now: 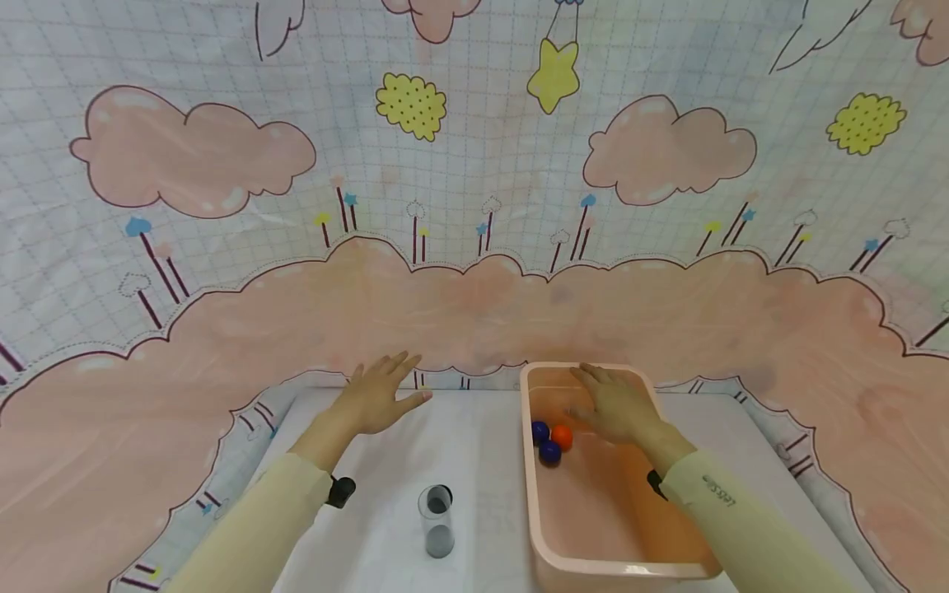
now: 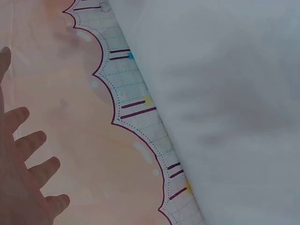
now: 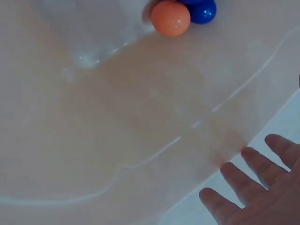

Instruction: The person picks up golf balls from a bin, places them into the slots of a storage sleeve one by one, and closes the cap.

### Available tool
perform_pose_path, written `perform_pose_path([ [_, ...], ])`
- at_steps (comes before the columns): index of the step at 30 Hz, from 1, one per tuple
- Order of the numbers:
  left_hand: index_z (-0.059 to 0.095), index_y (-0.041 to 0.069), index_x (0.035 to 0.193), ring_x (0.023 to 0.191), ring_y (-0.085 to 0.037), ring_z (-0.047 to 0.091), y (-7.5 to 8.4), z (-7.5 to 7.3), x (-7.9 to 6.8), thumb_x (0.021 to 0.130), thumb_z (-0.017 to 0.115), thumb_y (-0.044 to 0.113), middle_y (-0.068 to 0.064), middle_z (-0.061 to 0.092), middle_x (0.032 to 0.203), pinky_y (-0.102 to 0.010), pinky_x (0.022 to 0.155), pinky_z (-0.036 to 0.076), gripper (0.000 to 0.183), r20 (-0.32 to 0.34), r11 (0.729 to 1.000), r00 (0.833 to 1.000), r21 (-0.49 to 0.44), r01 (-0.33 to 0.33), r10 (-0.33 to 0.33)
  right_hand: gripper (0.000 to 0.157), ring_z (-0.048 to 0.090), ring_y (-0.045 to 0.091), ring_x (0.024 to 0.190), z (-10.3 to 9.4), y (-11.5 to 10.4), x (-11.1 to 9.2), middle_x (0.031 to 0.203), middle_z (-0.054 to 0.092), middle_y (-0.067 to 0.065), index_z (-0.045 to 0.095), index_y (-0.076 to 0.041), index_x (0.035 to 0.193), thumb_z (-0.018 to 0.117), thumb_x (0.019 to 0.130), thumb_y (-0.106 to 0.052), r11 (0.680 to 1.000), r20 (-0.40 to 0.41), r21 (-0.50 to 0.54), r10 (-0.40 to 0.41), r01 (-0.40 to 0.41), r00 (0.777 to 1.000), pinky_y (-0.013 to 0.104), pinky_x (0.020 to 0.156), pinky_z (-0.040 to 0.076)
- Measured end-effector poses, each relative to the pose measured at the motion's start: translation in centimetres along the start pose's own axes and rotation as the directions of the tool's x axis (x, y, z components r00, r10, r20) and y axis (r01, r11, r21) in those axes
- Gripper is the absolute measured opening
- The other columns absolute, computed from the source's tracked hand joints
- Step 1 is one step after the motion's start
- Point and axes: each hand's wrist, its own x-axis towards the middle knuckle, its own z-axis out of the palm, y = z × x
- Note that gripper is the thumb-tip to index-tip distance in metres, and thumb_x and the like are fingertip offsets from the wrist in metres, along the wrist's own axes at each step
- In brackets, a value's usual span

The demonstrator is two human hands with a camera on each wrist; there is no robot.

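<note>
My left hand is held over the far left part of the white table, fingers spread and holding nothing. In the left wrist view its fingers are straight and apart. On the right, my right hand is above the far end of a peach plastic bin, with its fingers extended and no object in them. Inside the bin, an orange ball lies against two dark blue balls near the left wall. A clear cylindrical cup is on the table nearer to me, left of the bin.
The white table carries the bin and the cup. Behind it hangs a cloth printed with clouds and stars, which also runs down along the table's sides. The bin's raised rim surrounds the balls.
</note>
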Motion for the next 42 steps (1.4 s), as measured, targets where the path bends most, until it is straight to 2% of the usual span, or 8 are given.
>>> perform_pose_path([
  [5,0.034,0.021,0.163,0.154,-0.044,0.030,0.0,0.6,-0.9,0.100,0.053,0.065,-0.014,0.035,0.167,-0.076,0.121,0.014,0.079,-0.023,0.999,0.999,-0.035,-0.032,0.031,0.075,0.035,0.053,0.148,0.5,-0.3,-0.3,0.168,0.028,0.023,0.040,-0.007,0.158,0.068,0.099,-0.043,1.000,-0.041,-0.010,0.006,-0.006,0.999,0.069,0.117,0.033],
  [12,0.036,0.018,0.162,0.153,-0.043,0.033,0.0,1.6,-2.2,0.100,0.053,0.065,-0.014,0.037,0.166,-0.079,0.118,0.018,0.079,-0.048,0.996,0.998,-0.080,-0.050,0.047,0.074,0.037,0.050,0.147,1.2,-0.7,-0.8,0.164,0.037,0.022,0.043,-0.008,0.157,0.072,0.096,-0.038,1.000,-0.057,-0.001,0.009,-0.009,0.998,0.066,0.115,0.039],
  [18,0.033,0.020,0.164,0.153,-0.043,0.033,-0.1,2.6,-3.5,0.100,0.050,0.068,-0.010,0.031,0.170,-0.074,0.121,0.020,0.081,-0.044,0.991,0.998,-0.123,-0.059,0.054,0.071,0.042,0.049,0.145,1.7,-1.1,-1.1,0.162,0.039,0.022,0.044,-0.007,0.156,0.072,0.097,-0.037,1.000,-0.028,0.006,-0.006,0.006,1.000,0.066,0.114,0.041],
  [26,0.034,0.026,0.163,0.153,-0.043,0.032,-0.1,3.9,-4.8,0.100,0.049,0.069,-0.010,0.033,0.169,-0.069,0.120,0.030,0.078,-0.040,0.971,0.998,-0.233,-0.061,0.053,0.069,0.048,0.047,0.140,2.0,-1.2,-1.0,0.158,0.044,0.022,0.048,-0.008,0.153,0.071,0.097,-0.041,0.999,-0.002,0.007,-0.050,0.050,0.999,0.065,0.111,0.044],
  [32,0.036,0.023,0.162,0.154,-0.042,0.032,-0.4,4.8,-5.8,0.101,0.049,0.067,-0.010,0.035,0.168,-0.068,0.121,0.029,0.076,-0.024,0.954,0.998,-0.293,-0.061,0.057,0.070,0.046,0.047,0.142,2.2,-1.5,-0.9,0.160,0.043,0.020,0.047,-0.009,0.154,0.072,0.097,-0.040,0.999,0.050,0.040,-0.039,0.037,0.998,0.063,0.111,0.045],
  [42,0.040,0.025,0.160,0.154,-0.037,0.034,-0.7,6.3,-7.6,0.104,0.046,0.063,-0.003,0.038,0.167,-0.065,0.122,0.029,0.068,-0.009,0.925,0.998,-0.375,-0.057,0.058,0.069,0.048,0.044,0.142,2.4,-1.6,-0.7,0.161,0.041,0.022,0.047,-0.010,0.154,0.072,0.097,-0.039,0.999,0.088,0.044,-0.032,0.029,0.996,0.060,0.110,0.047],
])
